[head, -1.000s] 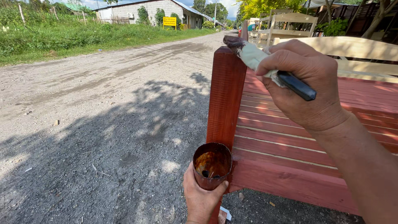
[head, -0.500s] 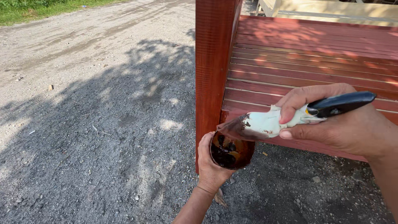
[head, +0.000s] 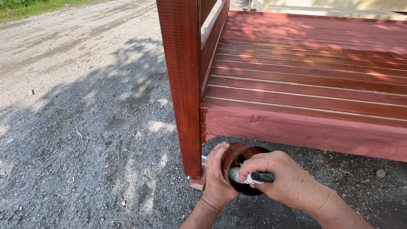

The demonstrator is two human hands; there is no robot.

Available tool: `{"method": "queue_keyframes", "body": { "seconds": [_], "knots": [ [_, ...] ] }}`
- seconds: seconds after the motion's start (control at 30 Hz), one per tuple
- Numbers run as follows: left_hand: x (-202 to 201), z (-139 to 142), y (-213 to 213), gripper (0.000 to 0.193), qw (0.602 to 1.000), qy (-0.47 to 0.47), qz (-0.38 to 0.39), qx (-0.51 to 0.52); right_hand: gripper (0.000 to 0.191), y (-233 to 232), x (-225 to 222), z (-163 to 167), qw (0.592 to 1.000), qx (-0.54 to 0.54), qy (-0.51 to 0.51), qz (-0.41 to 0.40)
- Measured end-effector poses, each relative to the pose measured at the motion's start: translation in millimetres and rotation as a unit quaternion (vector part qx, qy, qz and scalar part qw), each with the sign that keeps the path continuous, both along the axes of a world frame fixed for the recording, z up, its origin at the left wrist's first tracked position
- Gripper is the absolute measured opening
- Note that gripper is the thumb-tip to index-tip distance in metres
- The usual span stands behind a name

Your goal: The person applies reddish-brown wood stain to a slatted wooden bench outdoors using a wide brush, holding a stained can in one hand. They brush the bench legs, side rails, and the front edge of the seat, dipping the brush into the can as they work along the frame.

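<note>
The left hand (head: 218, 178) is gripping the can (head: 243, 169), tilting it toward the right hand (head: 277, 178), which is holding a brush (head: 250, 177) inside, beside the post (head: 183, 85).

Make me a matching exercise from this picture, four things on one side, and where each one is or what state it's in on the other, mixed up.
Things:
1. left hand
2. right hand
3. paintbrush
4. corner post

Places or states:
A. dipped into the can
B. upright on the gravel
C. wrapped round the can's side
D. grip closed on the brush handle

Pairs: 1-C, 2-D, 3-A, 4-B
</note>
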State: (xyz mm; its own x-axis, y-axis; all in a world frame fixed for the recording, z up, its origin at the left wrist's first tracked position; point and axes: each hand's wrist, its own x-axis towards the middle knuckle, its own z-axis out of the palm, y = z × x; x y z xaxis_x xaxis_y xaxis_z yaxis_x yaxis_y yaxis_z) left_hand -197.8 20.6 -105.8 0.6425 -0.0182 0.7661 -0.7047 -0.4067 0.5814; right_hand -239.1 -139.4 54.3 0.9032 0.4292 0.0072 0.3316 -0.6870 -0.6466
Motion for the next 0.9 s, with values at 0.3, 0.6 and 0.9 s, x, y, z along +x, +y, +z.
{"method": "queue_keyframes", "body": {
  "seconds": [0.3,0.6,0.9],
  "knots": [
    [-7.1,-2.1,-18.5,0.104,0.998,0.024,0.013,0.048,0.016,-23.9,-4.1,-29.1,0.995,0.045,-0.071,0.062],
    [-8.2,10.5,-13.7,0.109,0.983,0.177,-0.025,0.032,0.029,-45.0,-17.3,0.3,0.958,0.002,-0.274,0.089],
    [-5.0,-2.7,-8.4,0.113,0.841,0.402,-0.258,-0.252,0.030,-98.1,16.7,-63.3,0.890,0.415,-0.086,-0.170]
  ]
}}
